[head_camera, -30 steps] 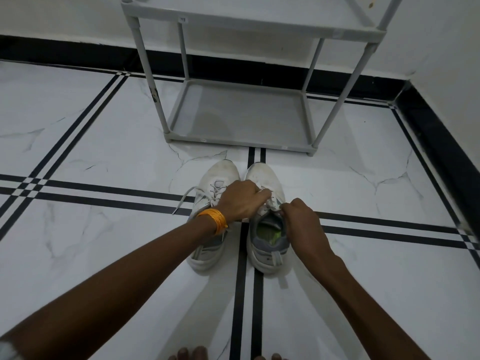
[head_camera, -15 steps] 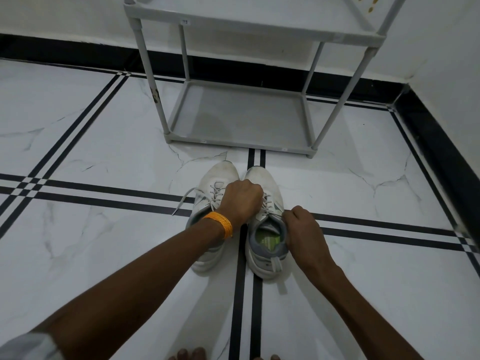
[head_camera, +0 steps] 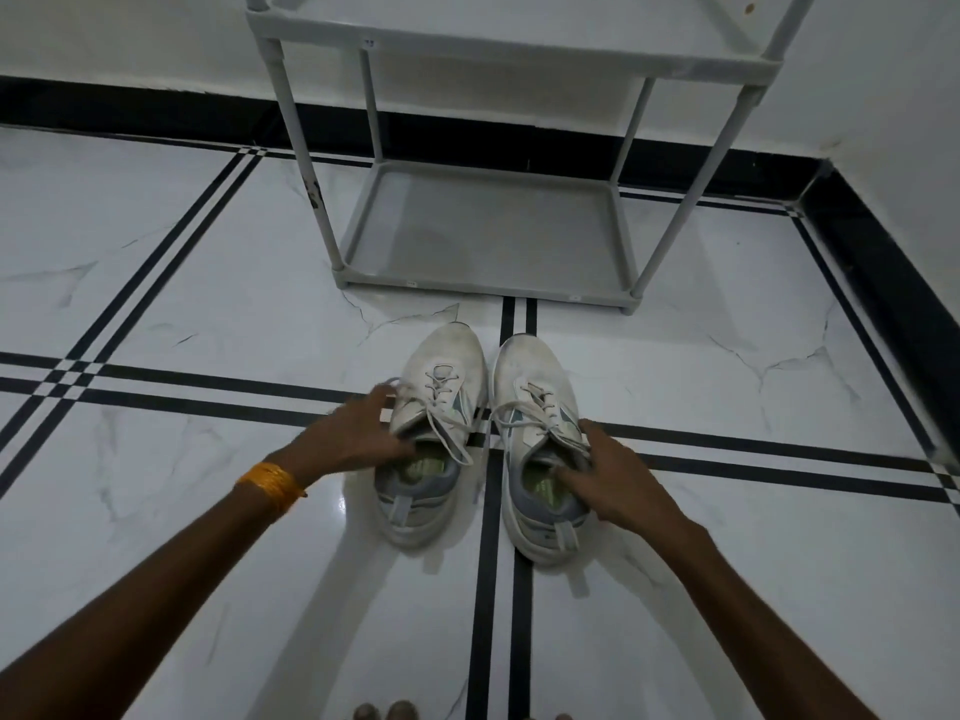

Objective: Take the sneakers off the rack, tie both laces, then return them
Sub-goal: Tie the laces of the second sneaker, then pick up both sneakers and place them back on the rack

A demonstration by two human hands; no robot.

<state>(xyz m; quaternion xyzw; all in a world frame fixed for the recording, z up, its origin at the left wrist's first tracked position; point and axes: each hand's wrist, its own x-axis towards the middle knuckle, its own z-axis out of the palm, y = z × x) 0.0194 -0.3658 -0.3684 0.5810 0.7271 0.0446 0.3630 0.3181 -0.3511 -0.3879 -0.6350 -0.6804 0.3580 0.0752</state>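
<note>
Closest to you, your bare toes [head_camera: 385,711] sit at the bottom edge on a glossy white marble floor [head_camera: 727,589] crossed by paired black inlay lines [head_camera: 498,589]; one pair runs straight away from you between the shoes, another crosses it under their laces.

Your left hand [head_camera: 358,433], with an orange bangle [head_camera: 272,485] at the wrist, is spread and grips the left sneaker [head_camera: 428,439] at its collar: the thumb is hooked down inside the opening and the fingers lie along the outer side. Your right hand [head_camera: 613,472] grips the right sneaker [head_camera: 540,439] the same way, fingertips dipping into the opening over the green insole and the palm against the outer side. Neither hand is clenched into a fist; each is half open and clamped on its shoe's rim.

The two white sneakers stand upright on their soles on the floor, side by side and just apart, long axes running away from you, heels toward you and toes pointing at the rack. The laces are knotted, with loops and ends draping over the tongues.

Just beyond the toes stands the grey shoe rack [head_camera: 639,283], its bottom shelf bare and an upper shelf cut off by the frame top. Behind it, a black skirting band [head_camera: 130,109] runs below the white wall [head_camera: 130,33], turning a corner at the right.
</note>
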